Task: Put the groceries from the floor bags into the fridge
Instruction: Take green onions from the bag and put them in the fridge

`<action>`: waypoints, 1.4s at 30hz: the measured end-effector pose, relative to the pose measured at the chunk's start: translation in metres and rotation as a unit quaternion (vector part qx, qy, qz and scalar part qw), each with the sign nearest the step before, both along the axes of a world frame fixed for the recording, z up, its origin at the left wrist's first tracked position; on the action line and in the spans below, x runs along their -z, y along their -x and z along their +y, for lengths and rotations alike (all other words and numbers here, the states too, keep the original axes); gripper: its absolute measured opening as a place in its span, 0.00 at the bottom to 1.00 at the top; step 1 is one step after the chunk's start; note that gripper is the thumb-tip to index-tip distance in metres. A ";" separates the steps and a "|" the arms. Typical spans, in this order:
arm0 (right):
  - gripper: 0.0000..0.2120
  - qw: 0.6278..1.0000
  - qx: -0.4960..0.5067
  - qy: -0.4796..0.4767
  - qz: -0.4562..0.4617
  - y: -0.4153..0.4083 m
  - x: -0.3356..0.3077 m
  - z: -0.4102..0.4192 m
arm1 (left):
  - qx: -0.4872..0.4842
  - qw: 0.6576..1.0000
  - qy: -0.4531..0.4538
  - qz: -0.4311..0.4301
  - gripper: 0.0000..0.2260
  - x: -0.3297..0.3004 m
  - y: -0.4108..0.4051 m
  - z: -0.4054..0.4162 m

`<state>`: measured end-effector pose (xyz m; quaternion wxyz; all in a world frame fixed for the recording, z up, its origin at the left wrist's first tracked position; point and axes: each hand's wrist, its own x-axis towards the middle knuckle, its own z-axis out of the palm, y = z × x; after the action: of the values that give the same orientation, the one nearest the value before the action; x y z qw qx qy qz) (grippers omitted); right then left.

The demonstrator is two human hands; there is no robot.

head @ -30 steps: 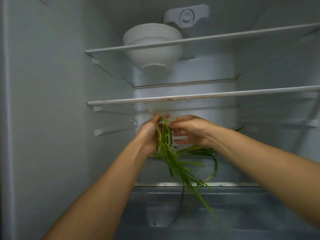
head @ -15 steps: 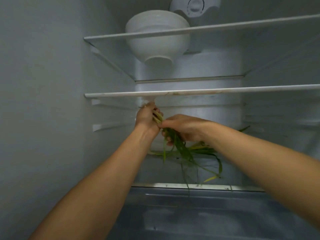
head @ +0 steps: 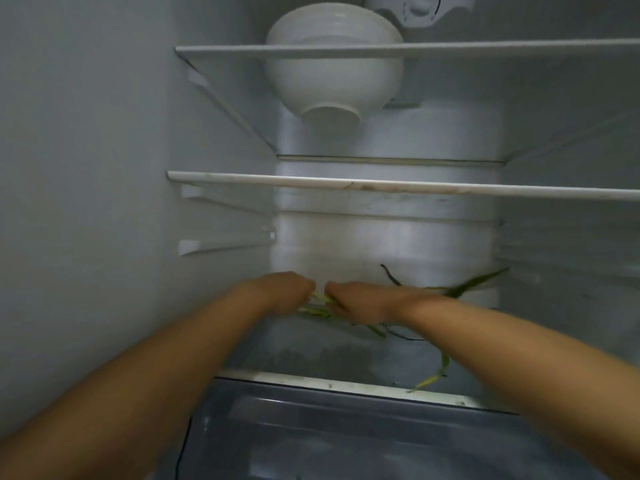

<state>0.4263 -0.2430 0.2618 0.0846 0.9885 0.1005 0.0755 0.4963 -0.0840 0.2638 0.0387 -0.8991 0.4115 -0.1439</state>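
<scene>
Both my arms reach into the open fridge, low over the bottom glass shelf (head: 311,362). A bunch of long green leaves (head: 320,304) lies on that shelf, running from between my hands to the right. My left hand (head: 282,294) and my right hand (head: 356,303) are side by side, fingers curled around the stem end of the bunch. Leaf tips stick out behind my right wrist toward the fridge's right wall (head: 474,282), and one yellowing leaf (head: 433,377) hangs down to the shelf's front edge.
A white bowl (head: 334,72) stands on the top shelf (head: 485,48) below the thermostat dial (head: 420,5). The middle shelf (head: 450,190) holds nothing visible. A translucent crisper drawer (head: 346,438) sits under the bottom shelf. The fridge's left wall (head: 104,202) is close.
Both hands have dropped from just under the middle shelf down to the bottom shelf, bringing the greens from hanging to lying flat, spread to the right.
</scene>
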 end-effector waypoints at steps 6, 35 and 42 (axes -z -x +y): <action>0.18 0.997 0.019 0.056 0.058 -0.019 0.020 -0.001 | -0.050 0.995 -0.078 0.035 0.17 0.030 -0.031 0.004; 0.14 0.967 0.039 -0.121 -0.219 0.186 0.021 0.059 | -0.012 0.945 0.313 -0.091 0.13 0.046 0.194 0.066; 0.12 0.985 -0.011 -0.109 -0.133 0.261 0.098 0.140 | -0.053 0.916 0.393 0.058 0.10 0.139 0.302 0.141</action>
<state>0.1649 -0.1034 0.1636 -0.0120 0.9716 0.0908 0.2181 0.1940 0.0574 0.1247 -0.3343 -0.8690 0.2754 -0.2393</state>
